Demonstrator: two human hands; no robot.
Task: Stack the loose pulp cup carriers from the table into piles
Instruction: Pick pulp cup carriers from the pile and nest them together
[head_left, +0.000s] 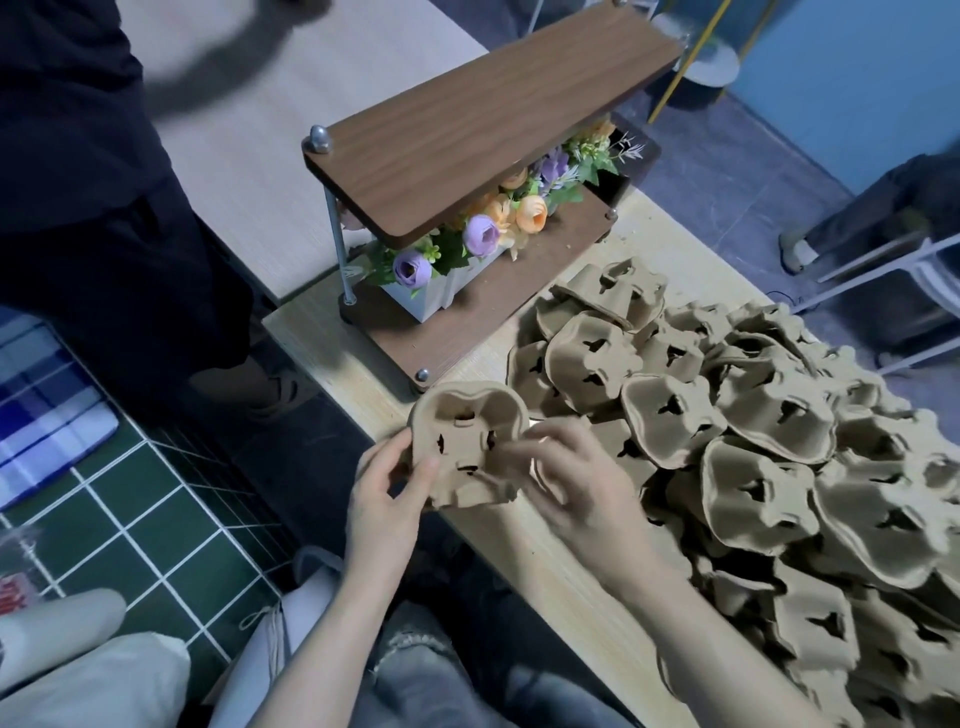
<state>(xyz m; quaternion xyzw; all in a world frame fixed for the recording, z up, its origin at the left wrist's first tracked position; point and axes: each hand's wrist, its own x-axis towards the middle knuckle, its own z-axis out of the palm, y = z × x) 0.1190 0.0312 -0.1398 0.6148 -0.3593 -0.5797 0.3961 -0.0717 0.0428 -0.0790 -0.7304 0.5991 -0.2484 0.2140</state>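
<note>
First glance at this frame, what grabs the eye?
The big heap of loose pulp carriers covering the right side of the table. Then, at the table's near-left corner, the left hand and right hand gripping a small stack of carriers between them. Behind that stands a wooden shelf with a planter of purple and orange flowers under its top board.

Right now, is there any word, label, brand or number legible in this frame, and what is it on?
Nothing legible.
Red marks on the clear wrapper at the left edge: too blurred to read.
Pulp cup carriers, wooden shelf, white flower box: no print visible.
</note>
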